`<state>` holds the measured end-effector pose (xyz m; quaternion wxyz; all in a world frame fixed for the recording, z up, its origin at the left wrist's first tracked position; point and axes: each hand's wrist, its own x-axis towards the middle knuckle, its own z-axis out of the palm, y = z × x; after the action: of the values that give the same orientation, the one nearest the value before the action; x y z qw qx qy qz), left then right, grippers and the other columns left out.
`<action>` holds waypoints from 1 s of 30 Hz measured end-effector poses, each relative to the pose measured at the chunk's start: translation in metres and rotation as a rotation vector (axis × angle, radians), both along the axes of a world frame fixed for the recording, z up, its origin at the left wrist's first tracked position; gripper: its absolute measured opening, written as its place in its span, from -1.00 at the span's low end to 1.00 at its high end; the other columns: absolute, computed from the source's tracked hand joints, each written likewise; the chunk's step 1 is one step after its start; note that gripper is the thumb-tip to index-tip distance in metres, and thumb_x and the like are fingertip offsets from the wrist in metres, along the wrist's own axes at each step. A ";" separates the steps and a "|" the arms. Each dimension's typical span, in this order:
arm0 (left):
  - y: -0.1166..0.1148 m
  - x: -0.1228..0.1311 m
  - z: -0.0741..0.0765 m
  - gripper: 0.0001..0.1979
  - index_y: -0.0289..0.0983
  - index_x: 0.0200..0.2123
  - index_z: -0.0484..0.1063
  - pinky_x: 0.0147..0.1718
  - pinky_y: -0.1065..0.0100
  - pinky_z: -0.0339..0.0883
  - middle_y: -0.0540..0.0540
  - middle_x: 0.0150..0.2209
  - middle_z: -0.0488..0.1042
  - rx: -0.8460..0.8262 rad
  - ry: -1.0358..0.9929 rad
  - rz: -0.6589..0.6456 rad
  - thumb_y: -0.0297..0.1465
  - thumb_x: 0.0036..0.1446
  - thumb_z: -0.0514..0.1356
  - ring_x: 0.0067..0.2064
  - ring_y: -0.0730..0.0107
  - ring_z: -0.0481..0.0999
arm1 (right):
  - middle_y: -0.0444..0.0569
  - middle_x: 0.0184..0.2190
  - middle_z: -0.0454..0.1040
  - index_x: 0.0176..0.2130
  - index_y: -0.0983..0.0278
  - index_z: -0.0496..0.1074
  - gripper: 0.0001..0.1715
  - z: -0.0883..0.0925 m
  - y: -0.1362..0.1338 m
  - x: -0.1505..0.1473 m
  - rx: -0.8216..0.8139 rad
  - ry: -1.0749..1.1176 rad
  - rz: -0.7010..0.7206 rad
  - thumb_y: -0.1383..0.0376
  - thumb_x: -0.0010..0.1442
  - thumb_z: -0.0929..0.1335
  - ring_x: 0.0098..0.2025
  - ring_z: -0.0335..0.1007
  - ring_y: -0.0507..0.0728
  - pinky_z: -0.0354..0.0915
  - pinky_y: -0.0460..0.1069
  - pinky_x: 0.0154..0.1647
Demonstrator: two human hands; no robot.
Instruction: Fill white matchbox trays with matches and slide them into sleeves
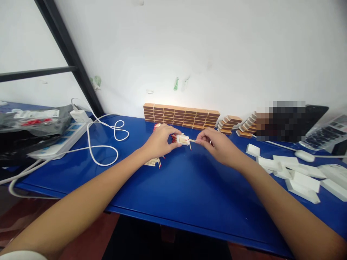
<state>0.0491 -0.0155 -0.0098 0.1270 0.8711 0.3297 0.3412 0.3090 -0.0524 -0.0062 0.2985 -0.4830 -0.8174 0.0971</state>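
My left hand grips a small white matchbox tray between thumb and fingers, just above the blue table. Red-headed matches fill the tray, and one match pokes out at its right end. My right hand pinches a match by its end, the other end reaching to the tray. A pile of loose matches lies partly hidden under and behind my left hand, with red heads showing at its far end.
Stacked matchbox sleeves line the wall, with shorter stacks to their right. Several white trays lie scattered at the right near a tablet. At the left are a power strip, a white cable and a bag.
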 end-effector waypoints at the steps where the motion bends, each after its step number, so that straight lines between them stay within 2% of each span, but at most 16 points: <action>1: -0.001 0.001 -0.001 -0.62 -0.18 -0.01 0.60 0.07 0.09 0.39 -0.05 -0.02 0.66 -0.018 -0.008 -0.016 -0.41 0.11 0.53 0.01 0.14 0.57 | -0.03 -0.35 0.43 -0.25 0.21 0.46 -0.84 -0.001 0.000 0.000 0.007 0.004 -0.003 0.22 0.39 0.34 -0.31 0.34 0.17 0.23 0.04 -0.28; 9: -0.007 0.005 -0.002 -0.63 -0.18 -0.01 0.62 0.04 0.10 0.43 -0.08 0.01 0.66 -0.119 -0.095 -0.096 -0.37 0.11 0.53 0.01 0.13 0.60 | -0.01 -0.25 0.43 -0.19 0.21 0.43 -0.89 -0.008 -0.005 -0.008 0.070 -0.054 -0.054 0.25 0.42 0.33 -0.27 0.36 0.15 0.23 0.04 -0.26; 17: -0.011 0.007 0.001 -0.63 -0.14 -0.01 0.61 0.01 0.10 0.44 -0.06 0.01 0.66 -0.137 -0.097 -0.078 -0.39 0.11 0.52 0.01 0.14 0.60 | 0.01 -0.25 0.45 -0.19 0.20 0.44 -0.90 -0.005 -0.010 -0.013 0.072 -0.050 -0.067 0.25 0.40 0.33 -0.29 0.37 0.16 0.25 0.05 -0.26; 30: -0.014 0.008 0.003 -0.64 -0.17 -0.02 0.61 0.03 0.13 0.45 -0.05 -0.01 0.66 -0.138 -0.080 -0.084 -0.41 0.11 0.52 0.01 0.16 0.60 | 0.00 -0.22 0.45 -0.19 0.20 0.44 -0.89 -0.011 -0.009 -0.015 0.028 -0.030 -0.027 0.27 0.42 0.32 -0.29 0.36 0.14 0.21 0.04 -0.27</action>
<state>0.0567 -0.0295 -0.0065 0.2142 0.8590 0.3102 0.3465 0.2941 -0.0613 -0.0167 0.2941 -0.4914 -0.8164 0.0741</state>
